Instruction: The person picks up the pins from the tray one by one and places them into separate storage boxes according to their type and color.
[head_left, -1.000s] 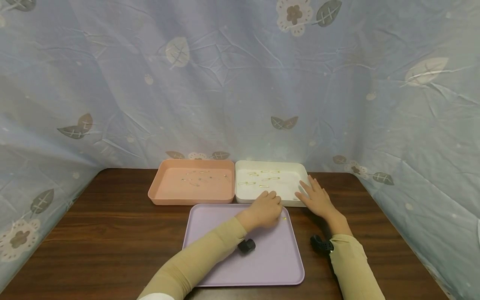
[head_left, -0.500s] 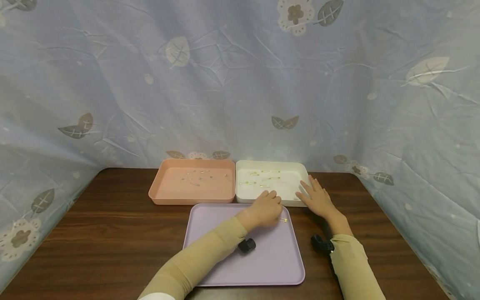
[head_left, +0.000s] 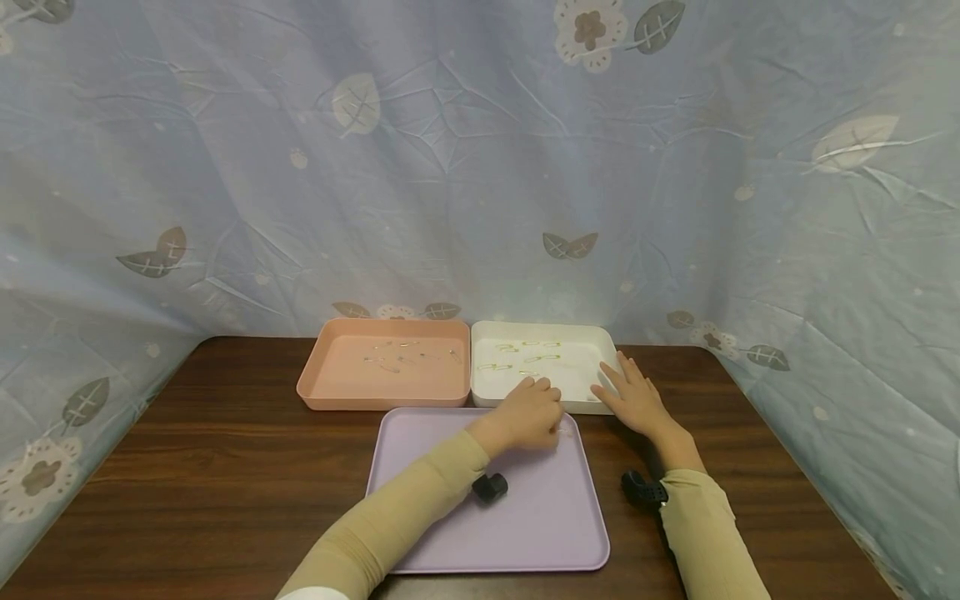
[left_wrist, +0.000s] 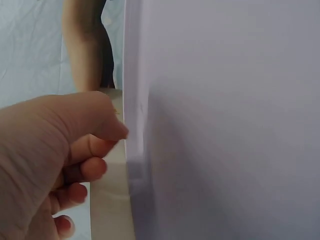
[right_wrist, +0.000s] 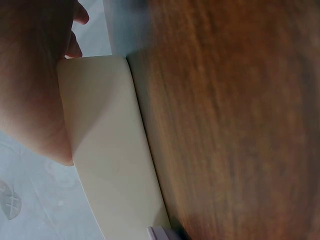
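My left hand (head_left: 528,412) is over the far right part of the lilac tray (head_left: 525,533), close to the front rim of the white tray (head_left: 491,398). Its thumb and forefinger pinch a small safety pin (head_left: 564,432), which pokes out past the fingertips; most of it is hidden. In the left wrist view, a tiny gold bit of the pin (left_wrist: 117,112) shows by the thumb. With fingers spread, my right hand (head_left: 633,400) rests on the right side of the white tray. Gold safety pins (head_left: 542,358) lie scattered in that tray.
A peach tray (head_left: 318,392) holding several silver safety pins (head_left: 390,367) stands left of the white one, side by side. Both are on the dark wooden table (head_left: 225,475), behind the lilac tray. A patterned cloth (head_left: 465,200) hangs at the back.
The pin's gold end, sticking out to the right of the left fingers half a second ago, has shifted up and looks paler. The left hand has risen slightly; the right stays put.
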